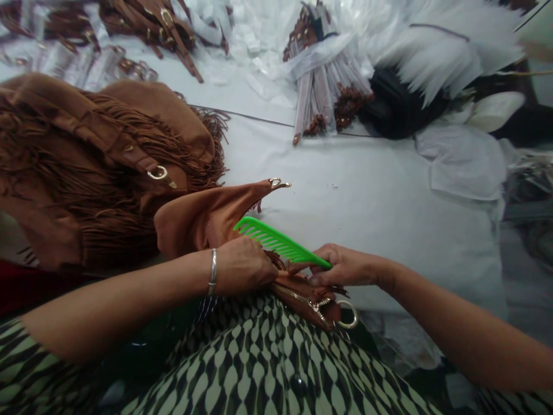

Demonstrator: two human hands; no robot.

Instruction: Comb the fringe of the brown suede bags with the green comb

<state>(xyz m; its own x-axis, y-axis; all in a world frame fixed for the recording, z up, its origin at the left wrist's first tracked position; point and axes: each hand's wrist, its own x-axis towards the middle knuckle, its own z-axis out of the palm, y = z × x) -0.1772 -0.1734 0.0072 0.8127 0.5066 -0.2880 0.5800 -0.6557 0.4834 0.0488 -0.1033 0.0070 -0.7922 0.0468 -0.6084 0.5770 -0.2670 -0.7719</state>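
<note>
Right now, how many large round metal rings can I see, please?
2. The left ring is at the end of a brown strap; the right ring is on the zipped bag near the right hand. Others may be hidden in the fringe.

Comb (pixel 294 242) bright green; bag (pixel 203 216) tan-brown; bangle (pixel 213 268) silver; table (pixel 367 202) white; garment (pixel 268 351) black and pale green, leaf-like pattern.

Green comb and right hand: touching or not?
Touching. The head view shows the right hand holding the green comb by one end, between thumb and fingers, with no gap there.
</note>
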